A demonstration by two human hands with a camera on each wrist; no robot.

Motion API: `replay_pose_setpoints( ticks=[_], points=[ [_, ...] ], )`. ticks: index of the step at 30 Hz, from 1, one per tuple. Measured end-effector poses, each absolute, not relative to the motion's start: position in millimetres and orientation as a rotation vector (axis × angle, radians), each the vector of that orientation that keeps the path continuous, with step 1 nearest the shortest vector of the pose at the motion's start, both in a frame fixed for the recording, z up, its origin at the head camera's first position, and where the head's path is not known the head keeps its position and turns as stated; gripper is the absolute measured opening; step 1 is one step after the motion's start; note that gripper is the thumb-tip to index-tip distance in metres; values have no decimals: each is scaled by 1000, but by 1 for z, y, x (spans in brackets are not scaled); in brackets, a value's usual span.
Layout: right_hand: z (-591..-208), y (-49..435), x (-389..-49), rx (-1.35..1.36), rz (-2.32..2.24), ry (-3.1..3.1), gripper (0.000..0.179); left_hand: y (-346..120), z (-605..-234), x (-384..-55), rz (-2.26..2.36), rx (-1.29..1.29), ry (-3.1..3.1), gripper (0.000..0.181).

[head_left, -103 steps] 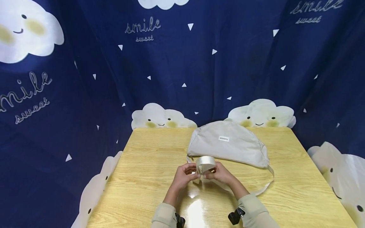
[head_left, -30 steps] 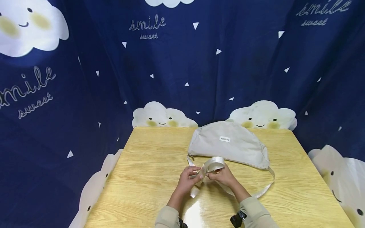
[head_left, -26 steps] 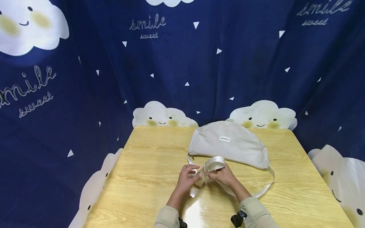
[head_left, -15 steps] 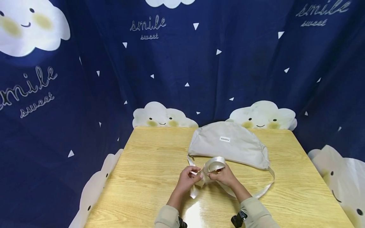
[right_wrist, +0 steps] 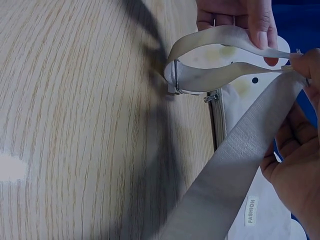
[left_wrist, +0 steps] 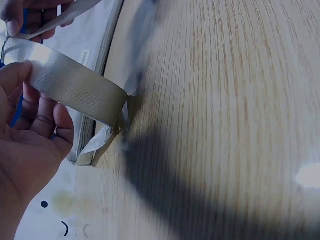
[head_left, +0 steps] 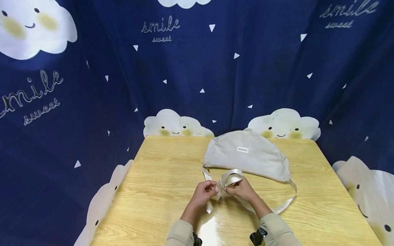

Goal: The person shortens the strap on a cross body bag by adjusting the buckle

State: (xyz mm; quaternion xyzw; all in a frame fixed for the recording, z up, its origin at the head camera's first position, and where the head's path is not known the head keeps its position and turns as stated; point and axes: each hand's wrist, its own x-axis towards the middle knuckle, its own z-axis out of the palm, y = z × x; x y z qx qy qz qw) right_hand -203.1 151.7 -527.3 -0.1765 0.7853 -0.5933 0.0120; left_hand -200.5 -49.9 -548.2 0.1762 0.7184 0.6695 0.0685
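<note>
A light grey-beige bag with a FASHION label lies on the table, and its webbing strap runs up into both hands. My left hand pinches a looped stretch of the strap between thumb and fingers. Close on its right, my right hand grips the strap, thumb and finger beside a thin metal slider buckle. A second metal ring sits at the far end of the loop in the right wrist view. The right fingertips partly hide the slider.
The bag's zip pull is by its near left corner. A slack length of strap curves over the wooden table on the right. A navy curtain with cloud prints hangs behind and at both sides.
Since 3.4 seconds ago the strap loop has shifted right, with a strap end hanging below. Over the last second the left fingers have curled in on the strap; the right hand stays nearly still.
</note>
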Motion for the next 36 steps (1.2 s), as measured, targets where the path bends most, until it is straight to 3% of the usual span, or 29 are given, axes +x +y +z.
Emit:
replay_pose_setpoints(
  ticks=[13,21,36],
  points=[
    [-523,160,-204,-615,-1781,2513,32,-79,-547,-210,1944,573,2346,18],
    [-526,164,-204,-587,-1813,2519,32,-92,-547,-208,1985,472,2368,21],
    [-523,156,-205,-588,-1829,2544,36,-65,-538,-206,1900,573,2301,23]
  ],
)
